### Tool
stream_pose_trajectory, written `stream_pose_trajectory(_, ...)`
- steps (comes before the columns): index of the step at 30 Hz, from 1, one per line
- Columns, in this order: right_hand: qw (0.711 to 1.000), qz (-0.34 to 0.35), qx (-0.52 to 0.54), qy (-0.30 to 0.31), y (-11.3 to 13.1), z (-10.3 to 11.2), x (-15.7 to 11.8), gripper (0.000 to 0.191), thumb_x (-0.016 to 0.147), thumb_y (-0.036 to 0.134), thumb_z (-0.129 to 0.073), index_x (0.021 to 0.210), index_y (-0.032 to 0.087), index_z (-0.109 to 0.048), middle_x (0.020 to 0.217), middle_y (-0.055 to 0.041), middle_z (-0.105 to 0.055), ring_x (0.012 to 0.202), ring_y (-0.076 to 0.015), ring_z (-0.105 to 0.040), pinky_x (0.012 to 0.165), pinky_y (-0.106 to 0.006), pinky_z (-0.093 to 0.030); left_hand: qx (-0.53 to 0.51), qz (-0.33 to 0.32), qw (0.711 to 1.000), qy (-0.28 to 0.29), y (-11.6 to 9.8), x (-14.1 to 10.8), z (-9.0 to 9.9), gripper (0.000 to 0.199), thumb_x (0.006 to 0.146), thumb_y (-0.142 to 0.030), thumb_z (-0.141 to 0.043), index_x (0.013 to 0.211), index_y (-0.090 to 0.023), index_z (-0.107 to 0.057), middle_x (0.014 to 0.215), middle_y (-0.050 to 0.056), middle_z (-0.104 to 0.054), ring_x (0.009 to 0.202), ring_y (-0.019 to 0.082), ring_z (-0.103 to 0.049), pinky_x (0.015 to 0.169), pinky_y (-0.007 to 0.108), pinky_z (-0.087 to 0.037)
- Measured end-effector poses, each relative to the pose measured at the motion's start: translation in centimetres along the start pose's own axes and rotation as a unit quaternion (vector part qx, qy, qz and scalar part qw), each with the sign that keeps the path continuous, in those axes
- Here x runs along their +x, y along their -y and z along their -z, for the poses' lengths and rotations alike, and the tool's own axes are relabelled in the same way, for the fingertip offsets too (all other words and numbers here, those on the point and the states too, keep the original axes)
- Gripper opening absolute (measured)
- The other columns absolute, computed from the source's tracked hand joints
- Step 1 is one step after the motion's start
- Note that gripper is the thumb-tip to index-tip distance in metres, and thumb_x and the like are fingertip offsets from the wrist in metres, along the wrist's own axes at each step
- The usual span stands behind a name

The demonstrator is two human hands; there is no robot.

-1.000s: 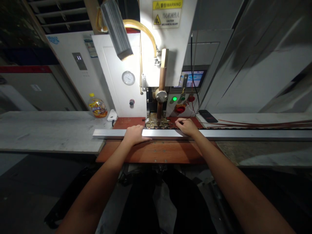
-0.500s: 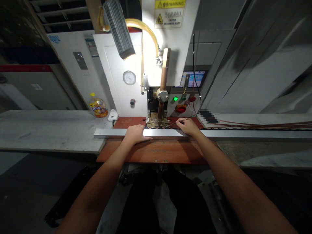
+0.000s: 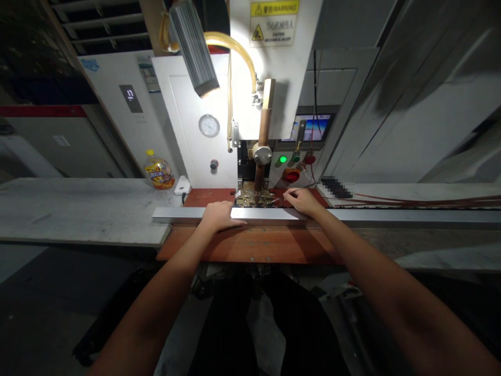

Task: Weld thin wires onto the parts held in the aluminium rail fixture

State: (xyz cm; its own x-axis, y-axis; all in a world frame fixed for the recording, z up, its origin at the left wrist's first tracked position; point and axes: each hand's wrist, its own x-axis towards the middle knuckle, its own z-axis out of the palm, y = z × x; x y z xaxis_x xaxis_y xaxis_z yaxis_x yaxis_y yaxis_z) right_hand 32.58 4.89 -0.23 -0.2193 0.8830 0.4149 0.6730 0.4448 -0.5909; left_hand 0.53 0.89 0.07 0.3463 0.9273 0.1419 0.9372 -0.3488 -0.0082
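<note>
A long silver metal bar (image 3: 258, 214) lies across the reddish-brown work plate (image 3: 235, 248), in front of a machine's copper rod (image 3: 260, 180) and brass fixture (image 3: 246, 196). My left hand (image 3: 219, 215) rests over the bar left of the rod, gripping it with the thumb on the near side. To the right of the rod, my right hand (image 3: 300, 201) is closed above the bar's far edge, pinching what looks like a thin dark wire. Its fingertips are close to the fixture.
A bottle with a yellow cap (image 3: 158, 171) and a small white device (image 3: 182, 185) stand on the left table (image 3: 78, 209). Reddish-brown wires (image 3: 422, 199) run along the right table. A lamp (image 3: 194, 49) and a gauge (image 3: 209, 125) are on the machine.
The view has shifted very slightly. Both hands keep nearly the same places on the bar. The machine's screen shows a different picture.
</note>
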Motion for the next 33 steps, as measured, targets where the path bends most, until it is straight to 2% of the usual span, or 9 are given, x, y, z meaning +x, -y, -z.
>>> stream_pose_trajectory(3, 1.000, -0.001, -0.002, 0.002, 0.4, -0.2, 0.2, 0.029, 0.085, 0.037, -0.051, 0.070, 0.020, -0.070, 0.072, -0.0039, -0.073, 0.069, -0.0199, -0.064, 0.068, -0.029, -0.048, 0.006, 0.002, 1.000, -0.003, 0.0, -0.1, 0.0, 0.079, 0.066, -0.090, -0.052, 0.103, -0.021, -0.066, 0.108, 0.014, -0.072, 0.099, 0.033, -0.068, 0.080, 0.038, -0.049)
stream_pose_trajectory(11, 0.999, 0.016, -0.033, 0.007, 1.7, -1.4, 1.0, 0.025, 0.086, 0.031, -0.053, 0.075, 0.021, -0.072, 0.083, -0.0065, -0.077, 0.079, -0.0227, -0.069, 0.076, -0.030, -0.050, 0.007, 0.006, 1.000, -0.012, -0.1, -0.1, -0.3, 0.080, 0.066, -0.090, -0.052, 0.105, -0.021, -0.065, 0.107, 0.014, -0.072, 0.098, 0.034, -0.068, 0.080, 0.039, -0.049)
stream_pose_trajectory(21, 0.998, 0.018, -0.039, 0.048, 1.8, -2.4, 1.3, 0.028, 0.087, 0.032, -0.049, 0.069, 0.022, -0.067, 0.073, -0.0037, -0.073, 0.070, -0.0195, -0.066, 0.070, -0.027, -0.047, 0.005, 0.004, 1.000, -0.021, 0.0, -0.1, -0.5, 0.081, 0.066, -0.091, -0.051, 0.105, -0.021, -0.065, 0.106, 0.014, -0.072, 0.097, 0.034, -0.068, 0.080, 0.040, -0.049)
stream_pose_trajectory(33, 0.996, 0.043, -0.040, 0.072, 2.2, -2.5, 0.9, 0.029, 0.088, 0.035, -0.048, 0.069, 0.021, -0.066, 0.077, -0.0041, -0.073, 0.072, -0.0189, -0.064, 0.070, -0.027, -0.044, 0.003, -0.001, 1.000, -0.019, 0.1, -0.1, -0.7, 0.080, 0.067, -0.091, -0.049, 0.103, -0.021, -0.064, 0.109, 0.014, -0.072, 0.098, 0.033, -0.067, 0.078, 0.038, -0.048)
